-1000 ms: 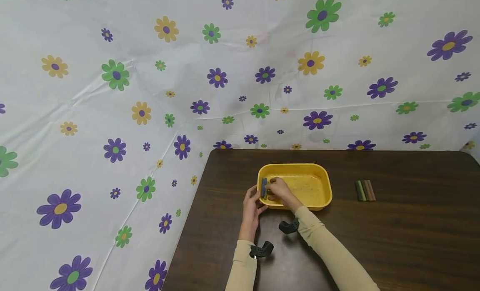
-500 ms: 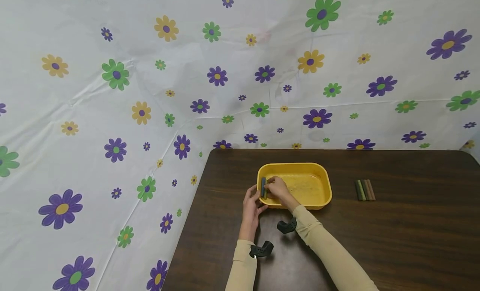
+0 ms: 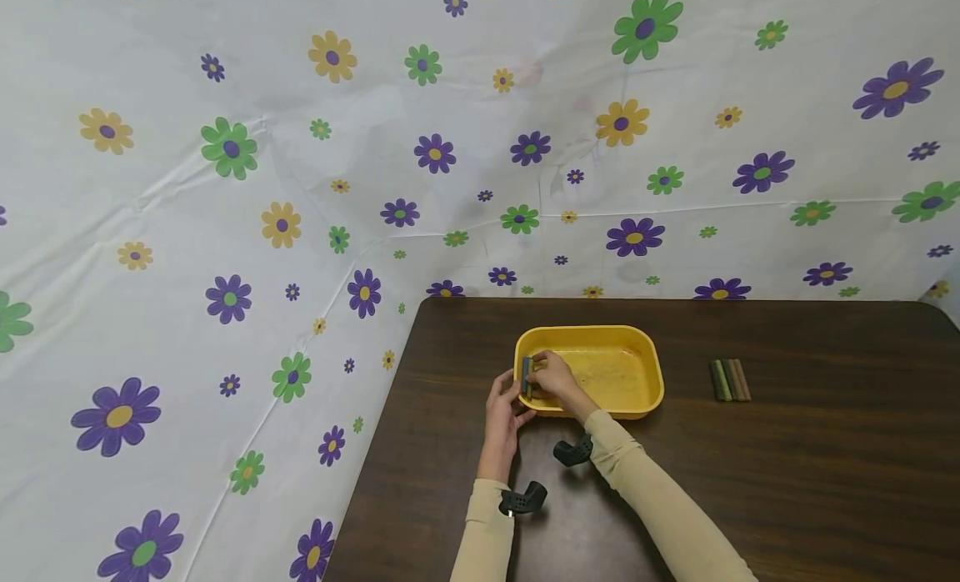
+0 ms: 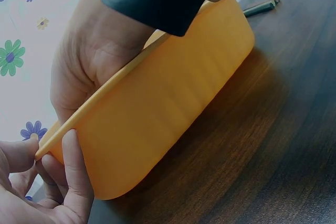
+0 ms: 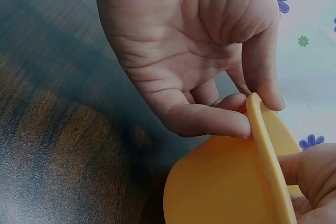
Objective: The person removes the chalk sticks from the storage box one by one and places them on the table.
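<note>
A yellow plastic tub (image 3: pixel 658 373) stands on the table. My left hand (image 3: pixel 502 415) grips its left end, with thumb and fingers on either side of the rim (image 5: pixel 257 119). My right hand (image 3: pixel 557 377) reaches down inside the tub, its fingertips at short chalk-like sticks by the left wall. A blue-grey stick (image 3: pixel 526 385) lies along that wall, and a thin yellowish stick (image 3: pixel 531 390) lies next to it, right at my right fingertips. In the left wrist view the right hand (image 4: pixel 100 61) passes over the rim and its fingers are hidden behind the tub's wall.
To the right of the tub several chalk-like sticks (image 3: pixel 730 380) in green, yellowish and brown tones lie side by side on the dark wooden table (image 3: pixel 840 449). A white flowered sheet (image 3: pixel 480 107) hangs behind the table and along its left side.
My right hand stays inside the tub and its fingers shift slightly at the sticks. The blue-grey stick moves a little closer to the left wall. My left hand keeps its place.
</note>
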`<move>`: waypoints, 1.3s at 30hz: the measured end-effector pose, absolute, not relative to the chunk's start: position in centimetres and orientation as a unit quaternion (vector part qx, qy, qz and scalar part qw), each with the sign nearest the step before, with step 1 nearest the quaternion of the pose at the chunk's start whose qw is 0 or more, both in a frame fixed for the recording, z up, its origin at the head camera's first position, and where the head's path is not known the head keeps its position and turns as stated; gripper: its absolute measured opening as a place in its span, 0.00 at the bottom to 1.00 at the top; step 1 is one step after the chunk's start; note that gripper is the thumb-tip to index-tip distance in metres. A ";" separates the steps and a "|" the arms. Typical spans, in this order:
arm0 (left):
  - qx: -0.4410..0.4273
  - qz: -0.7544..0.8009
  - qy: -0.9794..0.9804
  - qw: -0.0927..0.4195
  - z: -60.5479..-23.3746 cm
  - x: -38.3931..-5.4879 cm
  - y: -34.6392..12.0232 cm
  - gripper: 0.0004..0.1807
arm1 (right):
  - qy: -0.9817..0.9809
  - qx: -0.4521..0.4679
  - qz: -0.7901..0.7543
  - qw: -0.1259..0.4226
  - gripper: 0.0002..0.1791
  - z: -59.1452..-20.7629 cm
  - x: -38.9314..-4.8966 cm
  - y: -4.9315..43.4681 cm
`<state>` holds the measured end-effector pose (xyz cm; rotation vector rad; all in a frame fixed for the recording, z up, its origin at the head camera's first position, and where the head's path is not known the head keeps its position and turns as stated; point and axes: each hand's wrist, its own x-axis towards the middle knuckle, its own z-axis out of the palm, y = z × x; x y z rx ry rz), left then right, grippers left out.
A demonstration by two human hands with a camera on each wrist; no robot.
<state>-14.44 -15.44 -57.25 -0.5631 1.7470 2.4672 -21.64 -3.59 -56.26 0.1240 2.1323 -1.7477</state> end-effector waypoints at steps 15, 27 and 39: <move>-0.182 0.801 0.570 0.035 -57.3 -14.6 -15.5 0.23 | 0.767 0.018 -0.610 0.197 0.26 -56.4 -21.9 -3.4; -0.176 0.803 0.568 0.030 -57.5 -14.7 -15.4 0.24 | 0.756 0.024 -0.624 0.196 0.27 -56.3 -21.8 -3.4; -0.182 0.799 0.573 0.027 -57.7 -14.7 -15.2 0.22 | 0.740 0.026 -0.647 0.183 0.28 -54.9 -22.2 -1.5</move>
